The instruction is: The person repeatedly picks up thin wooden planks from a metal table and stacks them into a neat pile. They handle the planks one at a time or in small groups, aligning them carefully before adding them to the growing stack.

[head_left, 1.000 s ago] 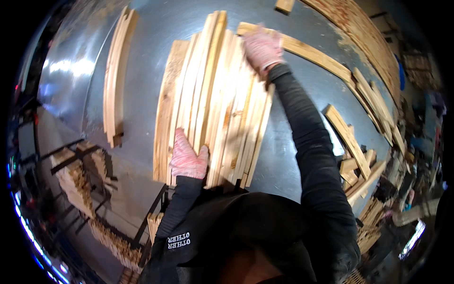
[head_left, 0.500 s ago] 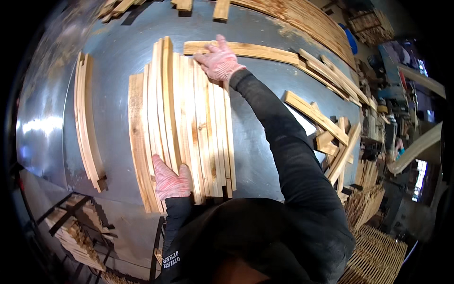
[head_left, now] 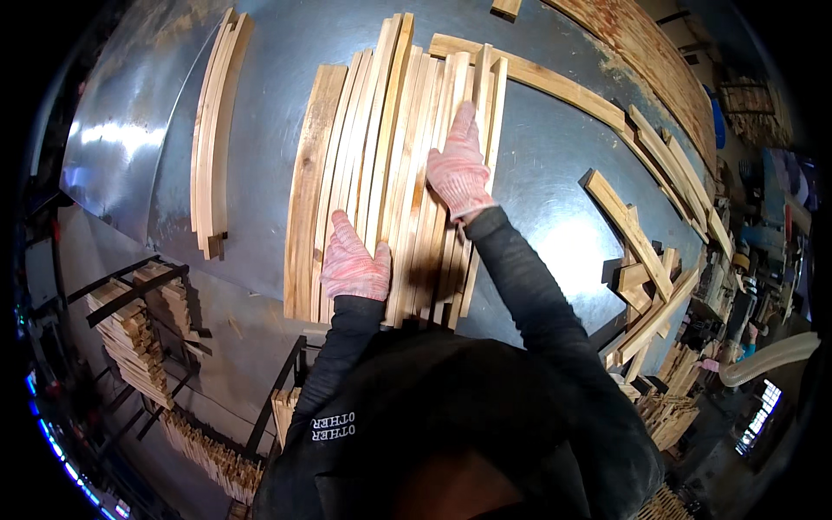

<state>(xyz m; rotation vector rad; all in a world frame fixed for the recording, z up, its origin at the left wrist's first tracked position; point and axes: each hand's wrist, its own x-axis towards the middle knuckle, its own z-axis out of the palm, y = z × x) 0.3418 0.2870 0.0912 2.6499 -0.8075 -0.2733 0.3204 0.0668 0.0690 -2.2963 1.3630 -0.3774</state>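
Observation:
Side by side on the metal table lies a row of long, pale wooden strips (head_left: 351, 156), with uneven far ends. My left hand (head_left: 355, 264), in a pink-and-white knit glove, rests open on the near part of the row, its thumb spread from the fingers. Farther up, toward the row's right side, my right hand (head_left: 459, 172) wears a similar glove and lies flat on the strips with fingers stretched out. A wider board (head_left: 312, 191) forms the row's left edge. Neither hand is wrapped round a strip.
A small group of strips (head_left: 215, 139) lies left on the metal table (head_left: 264, 104). One long board (head_left: 537, 76) lies beyond the row. Crossed offcuts (head_left: 637, 238) and more strips lie to the right. Stacked wood (head_left: 130, 338) stands on a black rack at lower left.
My right hand has drawn back from the strips' far end to their middle. A few right-hand strips now reach farther out. The whole view has shifted, with the table appearing higher and further right.

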